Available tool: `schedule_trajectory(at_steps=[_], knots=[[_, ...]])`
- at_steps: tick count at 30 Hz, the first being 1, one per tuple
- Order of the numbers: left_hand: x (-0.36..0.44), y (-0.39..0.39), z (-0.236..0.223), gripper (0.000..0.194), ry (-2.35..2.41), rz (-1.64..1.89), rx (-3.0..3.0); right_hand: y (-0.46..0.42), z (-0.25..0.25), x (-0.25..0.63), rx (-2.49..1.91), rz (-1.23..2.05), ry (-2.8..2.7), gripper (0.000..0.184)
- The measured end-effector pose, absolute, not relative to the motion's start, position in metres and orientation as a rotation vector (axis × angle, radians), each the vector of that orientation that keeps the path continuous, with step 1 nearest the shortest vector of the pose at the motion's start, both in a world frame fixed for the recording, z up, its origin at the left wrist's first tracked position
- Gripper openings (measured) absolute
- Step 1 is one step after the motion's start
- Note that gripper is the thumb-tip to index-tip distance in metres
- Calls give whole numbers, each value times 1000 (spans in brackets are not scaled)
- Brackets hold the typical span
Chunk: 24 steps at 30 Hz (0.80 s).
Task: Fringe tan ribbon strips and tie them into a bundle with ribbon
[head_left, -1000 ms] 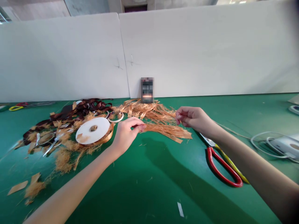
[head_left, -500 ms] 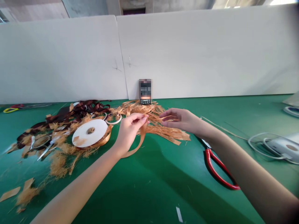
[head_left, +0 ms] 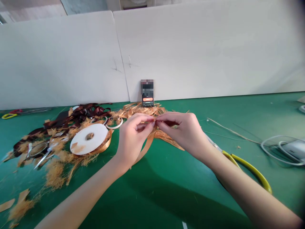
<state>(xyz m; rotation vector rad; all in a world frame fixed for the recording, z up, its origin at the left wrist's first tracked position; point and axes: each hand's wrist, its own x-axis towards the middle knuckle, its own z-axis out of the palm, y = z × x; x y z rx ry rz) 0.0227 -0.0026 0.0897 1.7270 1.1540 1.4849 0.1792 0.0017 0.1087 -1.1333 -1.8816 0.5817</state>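
My left hand pinches the end of a tan ribbon between thumb and fingers. From the fingertips the ribbon hangs down and curves behind my left wrist. My right hand is closed at the same ribbon end, its thumb and forefinger pressed together and touching the left fingertips. Exactly how the ribbon lies between the fingertips is hidden. Behind both hands lies a bundle of cut, frayed tan ribbon strips on the green table.
A white ribbon spool lies at left among frayed threads, dark brown ribbon and small scissors. A phone leans on the white partition. Under my right forearm are scissors with a yellow handle. A white device with cable sits right.
My right hand has moved left to the ribbon end and closed on it, meeting my left hand. The scissors beneath my right forearm now show a yellow handle where a red one showed.
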Motion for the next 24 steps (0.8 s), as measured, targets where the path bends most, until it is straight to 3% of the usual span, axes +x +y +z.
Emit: schedule_trajectory(at_steps=[3,12,24], knots=[[25,-5,90,6,1160,1526,1705,-2,105,172,-1153,576,-1747,13],[25,-2,83,18,1079,1504,1305,-2,103,166,-970,1308,-1176,13],[21,-3,91,11,1040,1398,1255,-2,105,168,-1003,1259,-1296,20]])
